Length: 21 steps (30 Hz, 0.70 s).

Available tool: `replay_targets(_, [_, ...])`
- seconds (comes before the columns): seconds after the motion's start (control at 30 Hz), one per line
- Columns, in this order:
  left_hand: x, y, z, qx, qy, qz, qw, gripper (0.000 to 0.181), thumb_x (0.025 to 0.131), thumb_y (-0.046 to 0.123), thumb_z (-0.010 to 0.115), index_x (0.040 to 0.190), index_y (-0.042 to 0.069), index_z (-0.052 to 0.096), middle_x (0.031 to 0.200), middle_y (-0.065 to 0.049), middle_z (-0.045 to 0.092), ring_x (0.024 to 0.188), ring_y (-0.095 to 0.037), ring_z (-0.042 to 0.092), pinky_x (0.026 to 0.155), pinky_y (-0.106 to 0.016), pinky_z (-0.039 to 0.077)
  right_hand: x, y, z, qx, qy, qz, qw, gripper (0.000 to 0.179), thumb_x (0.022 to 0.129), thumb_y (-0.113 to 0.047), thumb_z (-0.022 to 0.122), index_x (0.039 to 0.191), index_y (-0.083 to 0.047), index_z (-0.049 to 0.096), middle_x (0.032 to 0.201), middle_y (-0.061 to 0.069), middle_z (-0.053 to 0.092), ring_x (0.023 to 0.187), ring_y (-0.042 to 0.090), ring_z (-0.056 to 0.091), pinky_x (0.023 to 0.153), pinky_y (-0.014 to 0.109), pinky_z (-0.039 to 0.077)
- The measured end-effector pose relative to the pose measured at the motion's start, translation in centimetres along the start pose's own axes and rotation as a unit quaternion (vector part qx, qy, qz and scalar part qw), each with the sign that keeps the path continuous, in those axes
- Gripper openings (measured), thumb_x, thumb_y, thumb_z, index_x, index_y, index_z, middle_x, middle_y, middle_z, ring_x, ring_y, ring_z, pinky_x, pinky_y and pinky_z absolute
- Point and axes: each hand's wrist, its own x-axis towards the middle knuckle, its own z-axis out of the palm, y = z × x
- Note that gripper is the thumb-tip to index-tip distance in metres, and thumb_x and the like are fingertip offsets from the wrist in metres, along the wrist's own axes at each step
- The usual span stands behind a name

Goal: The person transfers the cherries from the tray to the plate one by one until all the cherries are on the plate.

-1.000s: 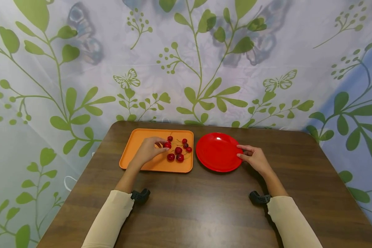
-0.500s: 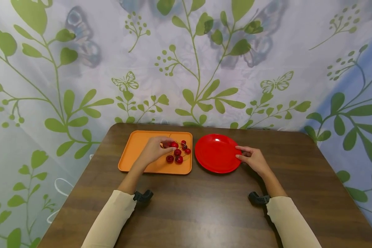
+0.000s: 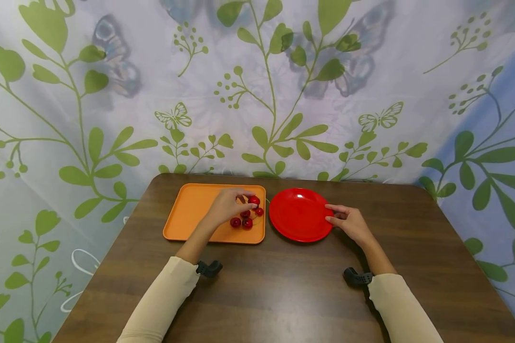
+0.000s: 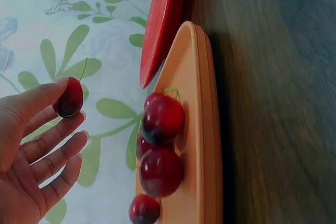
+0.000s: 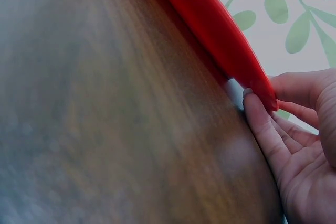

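Above the orange tray (image 3: 189, 216), my left hand (image 3: 226, 208) pinches a dark red cherry (image 4: 71, 98) between thumb and fingertips. Its thin green stem points up in the left wrist view. Several more cherries (image 3: 247, 223) lie at the tray's right end, some partly hidden behind the hand. Just right of the tray sits a round red plate (image 3: 301, 215). My right hand (image 3: 348, 223) holds the plate's right rim between thumb and fingers. In the right wrist view the plate's edge (image 5: 226, 40) runs into that grip.
Tray and plate stand close together near the back edge of a brown wooden table (image 3: 279, 286). Behind it hangs a white curtain (image 3: 223, 114) printed with green leaves and butterflies. A dark band (image 3: 209, 269) sits on each wrist.
My left hand has moved right across the tray, carrying the pinched cherry toward the plate. The right hand keeps its hold on the rim. The head view has shifted slightly.
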Motion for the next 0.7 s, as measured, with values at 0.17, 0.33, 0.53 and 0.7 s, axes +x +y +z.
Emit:
replay_targets(0.17, [0.8,0.9,0.7,0.016,-0.002,0.002,0.9999,0.033,0.088,0.033,0.081,0.117,0.017,0.078,0.098,0.001,0.074,0.084,-0.018,0.064,0.062,-0.028,0.05,0.3,0.8,0.0,-0.006,0.01,-0.011,0.9999,0.048,0.092,-0.018,0.077,0.137,-0.005,0.064,0.088,0.011,0.067,0.07,0.017,0.058,0.061,0.024,0.052])
replay_targets(0.33, [1.4,1.6,1.4,0.026,-0.009,0.018,0.9995,0.034,0.088,0.032,0.081,0.118,0.016,0.077,0.097,0.0,0.074,0.083,-0.016,0.064,0.06,-0.028,0.049,0.2,1.0,0.1,0.011,0.007,-0.02,0.9997,0.048,0.093,-0.015,0.076,0.137,-0.001,0.063,0.092,0.015,0.069,0.072,0.013,0.062,0.065,0.025,0.056])
replay_targets(0.53, [2.2,2.0,2.4,0.021,-0.023,0.04,0.9987,0.033,0.089,0.03,0.08,0.118,0.014,0.077,0.089,0.002,0.071,0.065,-0.013,0.057,0.054,-0.028,0.046,0.2,1.0,0.1,0.023,0.003,-0.025,0.9994,0.048,0.093,-0.013,0.075,0.137,0.0,0.062,0.108,0.023,0.071,0.076,0.01,0.068,0.069,0.027,0.059])
replay_targets(0.7, [3.0,2.2,3.3,0.018,-0.037,0.051,0.9978,0.033,0.089,0.029,0.08,0.117,0.012,0.077,0.092,0.0,0.072,0.065,-0.012,0.057,0.054,-0.026,0.047,0.3,1.0,0.1,0.018,0.005,-0.028,0.9994,0.048,0.093,-0.014,0.075,0.137,0.0,0.062,0.105,0.018,0.072,0.076,0.011,0.068,0.069,0.028,0.059])
